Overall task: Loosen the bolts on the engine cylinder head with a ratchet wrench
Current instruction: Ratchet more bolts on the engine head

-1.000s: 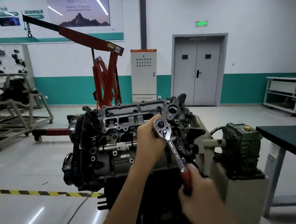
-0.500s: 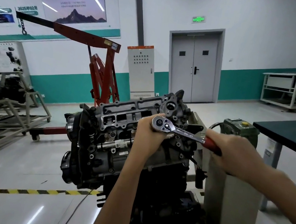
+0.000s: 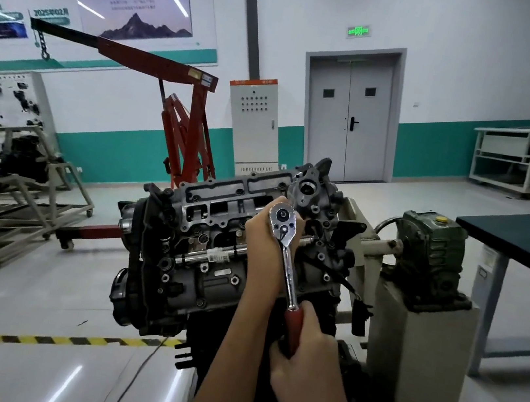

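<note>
Since half a second ago the wrench (image 3: 288, 266) has swung clockwise, its handle going from about 3 o'clock of its ratchet end to between 5 and 6 o'clock, and the right grip (image 3: 305, 358) has come down with it. That grip is curled tight round the red handle end. The left grip (image 3: 262, 245) sits against the ratchet end with the back of the hand toward the camera. Its fingers are hidden, so whether they pinch the socket cannot be told. The wrench's ratchet end sits on the 3 o'clock part of the cylinder head (image 3: 221, 208), which faces the camera, and it covers the bolt beneath. The wrench's long axis runs almost 12 to 6, so the bolt lies straight up at 12 o'clock from the right grip, with the left grip right at it. This looks like a return stroke. The loosening pull would likely sweep the handle anticlockwise back toward 3 o'clock, driven by the right grip while the left keeps the socket seated.
</note>
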